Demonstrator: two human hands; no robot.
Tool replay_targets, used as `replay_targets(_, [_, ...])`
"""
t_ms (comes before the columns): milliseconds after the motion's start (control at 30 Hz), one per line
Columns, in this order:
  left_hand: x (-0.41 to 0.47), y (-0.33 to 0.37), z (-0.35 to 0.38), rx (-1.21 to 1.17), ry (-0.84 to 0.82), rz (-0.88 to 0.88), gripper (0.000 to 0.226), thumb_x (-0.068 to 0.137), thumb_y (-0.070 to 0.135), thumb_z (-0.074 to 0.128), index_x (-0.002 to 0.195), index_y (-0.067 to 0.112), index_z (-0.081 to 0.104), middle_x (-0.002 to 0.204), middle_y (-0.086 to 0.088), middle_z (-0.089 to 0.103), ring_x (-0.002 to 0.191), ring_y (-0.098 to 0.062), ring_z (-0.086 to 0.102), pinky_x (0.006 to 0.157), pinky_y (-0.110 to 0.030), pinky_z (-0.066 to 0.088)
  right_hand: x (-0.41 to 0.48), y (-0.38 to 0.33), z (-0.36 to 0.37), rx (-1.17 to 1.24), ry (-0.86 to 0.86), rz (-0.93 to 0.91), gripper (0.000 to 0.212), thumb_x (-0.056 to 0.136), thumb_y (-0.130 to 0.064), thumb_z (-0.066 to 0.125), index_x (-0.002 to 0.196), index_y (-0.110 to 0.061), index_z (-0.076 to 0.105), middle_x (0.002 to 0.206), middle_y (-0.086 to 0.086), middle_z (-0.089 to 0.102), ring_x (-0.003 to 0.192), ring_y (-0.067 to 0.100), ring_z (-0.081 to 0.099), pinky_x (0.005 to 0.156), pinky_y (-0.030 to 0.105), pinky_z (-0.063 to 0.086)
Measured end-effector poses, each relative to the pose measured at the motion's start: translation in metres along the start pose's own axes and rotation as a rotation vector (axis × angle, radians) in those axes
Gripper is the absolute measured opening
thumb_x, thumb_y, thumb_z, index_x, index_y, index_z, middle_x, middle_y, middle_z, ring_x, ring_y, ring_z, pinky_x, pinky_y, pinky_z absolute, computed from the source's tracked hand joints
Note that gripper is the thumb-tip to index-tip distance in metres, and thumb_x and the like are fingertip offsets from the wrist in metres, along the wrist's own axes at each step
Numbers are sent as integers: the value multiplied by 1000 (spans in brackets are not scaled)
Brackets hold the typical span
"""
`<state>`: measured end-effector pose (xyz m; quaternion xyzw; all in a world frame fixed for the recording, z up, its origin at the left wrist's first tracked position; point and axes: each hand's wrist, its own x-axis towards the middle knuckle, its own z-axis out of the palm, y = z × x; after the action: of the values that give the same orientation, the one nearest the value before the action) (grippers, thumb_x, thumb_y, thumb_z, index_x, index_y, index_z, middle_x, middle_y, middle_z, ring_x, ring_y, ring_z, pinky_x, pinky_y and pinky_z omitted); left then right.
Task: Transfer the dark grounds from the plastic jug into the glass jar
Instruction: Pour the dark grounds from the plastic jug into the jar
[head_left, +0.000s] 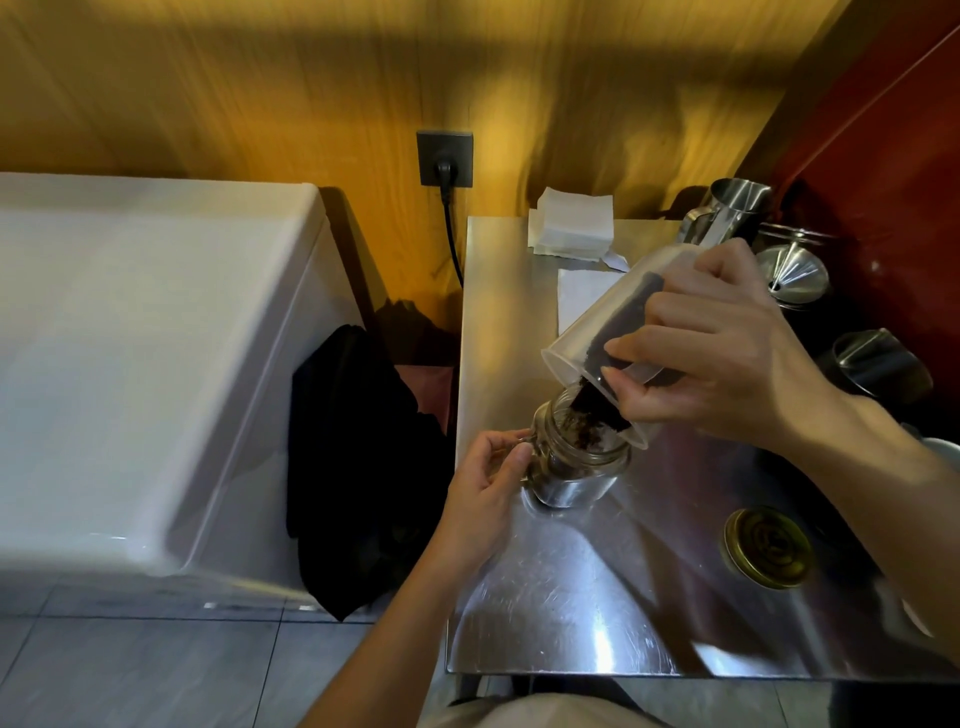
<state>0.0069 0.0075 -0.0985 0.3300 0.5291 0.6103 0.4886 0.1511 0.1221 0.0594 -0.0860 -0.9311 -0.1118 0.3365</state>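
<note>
Your left-hand fingers (511, 448) pinch the handle of the glass jar (576, 457), which stands near the left edge of the steel counter (571, 597). Your right hand (727, 358) grips the plastic jug (597, 332), tilted mouth-down over the jar's mouth; dark grounds (587, 402) slide along its lower wall and into the jar. A brass-coloured lid (768, 546) lies to the right, with bare counter in front of the jar. Farther back, your right hand partly hides the metal vessels (737, 208); motion blur softens the jar's outline.

Warm wood-panelled wall (311, 78) with plugged socket (444, 158), grey tiled floor (156, 670), steel table (571, 597), white chest (130, 338)
</note>
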Motion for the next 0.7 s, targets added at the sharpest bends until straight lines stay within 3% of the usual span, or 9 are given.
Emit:
replay_targets(467, [0, -6, -2, -56, -12, 1, 26, 83, 32, 57, 98, 11, 60, 100, -2, 67, 90, -8, 64, 75, -16, 50, -2, -1, -1, -30, 8, -12, 25, 82, -15, 64, 60, -4, 66, 48, 7, 53, 49, 23, 49, 66, 37, 30])
replay_targets(700, [1, -8, -3, -67, -15, -12, 16, 85, 35, 60, 92, 21, 63, 98, 3, 69, 92, -9, 64, 75, -19, 50, -3, 1, -2, -31, 4, 9, 24, 81, -13, 64, 60, -2, 66, 47, 9, 53, 49, 24, 49, 62, 40, 32])
